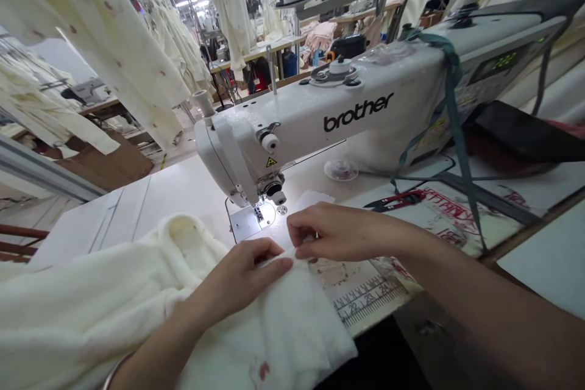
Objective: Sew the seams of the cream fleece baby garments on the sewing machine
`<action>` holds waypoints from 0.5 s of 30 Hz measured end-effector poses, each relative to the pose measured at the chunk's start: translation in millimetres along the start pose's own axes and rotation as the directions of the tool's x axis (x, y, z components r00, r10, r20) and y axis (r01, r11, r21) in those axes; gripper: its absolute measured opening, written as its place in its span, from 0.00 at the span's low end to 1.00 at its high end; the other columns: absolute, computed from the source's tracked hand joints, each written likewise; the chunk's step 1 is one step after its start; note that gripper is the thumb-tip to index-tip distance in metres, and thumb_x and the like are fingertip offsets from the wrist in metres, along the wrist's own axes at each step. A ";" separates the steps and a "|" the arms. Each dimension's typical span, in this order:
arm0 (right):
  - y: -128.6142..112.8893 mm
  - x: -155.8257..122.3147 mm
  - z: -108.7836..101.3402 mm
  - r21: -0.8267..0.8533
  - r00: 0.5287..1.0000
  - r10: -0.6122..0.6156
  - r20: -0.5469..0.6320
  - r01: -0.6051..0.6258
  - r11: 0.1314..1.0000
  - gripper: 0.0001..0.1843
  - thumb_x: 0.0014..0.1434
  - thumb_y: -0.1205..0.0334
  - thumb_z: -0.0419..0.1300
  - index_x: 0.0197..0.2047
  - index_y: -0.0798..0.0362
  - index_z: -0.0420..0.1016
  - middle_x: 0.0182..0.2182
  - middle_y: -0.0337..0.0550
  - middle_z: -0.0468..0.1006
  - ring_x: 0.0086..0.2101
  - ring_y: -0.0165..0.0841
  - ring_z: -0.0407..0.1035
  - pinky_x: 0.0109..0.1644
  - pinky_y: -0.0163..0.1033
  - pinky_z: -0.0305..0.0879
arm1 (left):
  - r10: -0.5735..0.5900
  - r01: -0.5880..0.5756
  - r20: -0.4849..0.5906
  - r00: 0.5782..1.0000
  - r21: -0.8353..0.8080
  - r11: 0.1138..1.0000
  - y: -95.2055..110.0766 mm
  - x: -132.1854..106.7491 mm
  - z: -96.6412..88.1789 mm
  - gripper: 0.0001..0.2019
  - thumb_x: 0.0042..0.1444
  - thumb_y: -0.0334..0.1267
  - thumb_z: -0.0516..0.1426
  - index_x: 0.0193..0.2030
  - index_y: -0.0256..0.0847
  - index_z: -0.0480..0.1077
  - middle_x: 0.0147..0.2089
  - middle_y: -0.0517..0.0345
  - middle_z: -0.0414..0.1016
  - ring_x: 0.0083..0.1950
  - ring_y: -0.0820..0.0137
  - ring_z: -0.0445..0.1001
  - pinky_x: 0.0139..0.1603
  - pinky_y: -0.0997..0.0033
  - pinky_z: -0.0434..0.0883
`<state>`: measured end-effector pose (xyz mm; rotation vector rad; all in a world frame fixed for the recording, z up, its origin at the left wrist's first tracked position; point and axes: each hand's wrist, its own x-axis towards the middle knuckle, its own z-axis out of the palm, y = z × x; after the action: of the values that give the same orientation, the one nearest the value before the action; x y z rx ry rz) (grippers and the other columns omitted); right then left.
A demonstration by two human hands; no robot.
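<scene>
Cream fleece fabric (292, 323) with small reddish prints spreads over the front of the sewing table and hangs past its edge. My left hand (242, 274) is closed on the fabric's upper edge, thumb on top. Beside it, my right hand (324, 231) pinches the same edge between thumb and bent fingers. Both hands are just in front of the white Brother sewing machine (292, 109). Its lit presser foot and needle area (259, 213) lie a little beyond my left fingers, with no fabric visible under the foot.
A printed ruler (368, 298) runs along the table's front edge. Red-and-black snips (397, 200) and a clear bobbin-like spool (341, 169) lie by the machine. A green strap (452, 91) drapes over its arm. Cream garments (119, 42) hang at the left.
</scene>
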<state>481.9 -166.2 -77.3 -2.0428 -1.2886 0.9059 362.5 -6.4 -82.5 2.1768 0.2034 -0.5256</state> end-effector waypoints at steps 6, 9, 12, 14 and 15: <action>1.8 -8.3 2.9 0.089 0.999 0.026 -0.043 -0.022 0.996 0.06 0.54 0.68 0.62 0.35 0.54 0.69 0.30 0.36 0.73 0.29 0.28 0.67 0.29 0.30 0.57 | -0.005 0.001 -0.107 0.994 -0.041 0.999 3.1 -0.3 6.7 0.11 0.54 0.44 0.53 0.31 0.36 0.68 0.27 0.62 0.66 0.29 0.76 0.59 0.29 0.75 0.56; 2.9 -12.5 5.0 0.113 0.998 0.051 -0.043 -0.046 0.993 0.19 0.52 0.62 0.66 0.48 0.51 0.70 0.35 0.38 0.72 0.31 0.30 0.66 0.29 0.30 0.57 | 0.011 -0.012 -0.164 0.986 -0.004 1.000 3.5 -0.4 10.7 0.10 0.53 0.42 0.53 0.30 0.37 0.68 0.28 0.61 0.67 0.29 0.75 0.60 0.30 0.74 0.56; 5.2 -11.9 10.0 0.149 0.997 0.059 -0.044 -0.052 0.988 0.14 0.52 0.61 0.64 0.43 0.52 0.74 0.27 0.36 0.71 0.28 0.30 0.65 0.26 0.30 0.55 | 0.034 -0.029 -0.198 0.980 0.027 0.999 1.8 -0.6 13.2 0.11 0.54 0.43 0.53 0.30 0.38 0.69 0.28 0.60 0.68 0.29 0.74 0.61 0.30 0.74 0.57; 8.4 -10.3 15.1 0.224 0.997 0.064 -0.039 -0.054 0.973 0.05 0.54 0.63 0.60 0.35 0.54 0.74 0.23 0.35 0.70 0.26 0.30 0.66 0.26 0.30 0.55 | 0.035 -0.028 -0.212 0.977 0.035 0.999 0.7 -1.6 13.5 0.11 0.54 0.43 0.53 0.31 0.38 0.69 0.29 0.60 0.70 0.30 0.73 0.62 0.31 0.73 0.58; 10.3 -9.8 18.1 0.269 0.997 0.071 -0.032 -0.060 0.961 0.03 0.54 0.64 0.59 0.33 0.54 0.73 0.22 0.35 0.71 0.26 0.30 0.66 0.26 0.30 0.56 | 0.035 -0.030 -0.206 0.978 0.029 0.999 0.2 -2.4 13.1 0.11 0.54 0.43 0.53 0.32 0.38 0.70 0.30 0.60 0.71 0.31 0.73 0.63 0.32 0.73 0.59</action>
<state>470.4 -177.3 -93.7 -1.8899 -1.0198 1.0036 356.5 -16.7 -88.4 2.2557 0.2743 -0.2839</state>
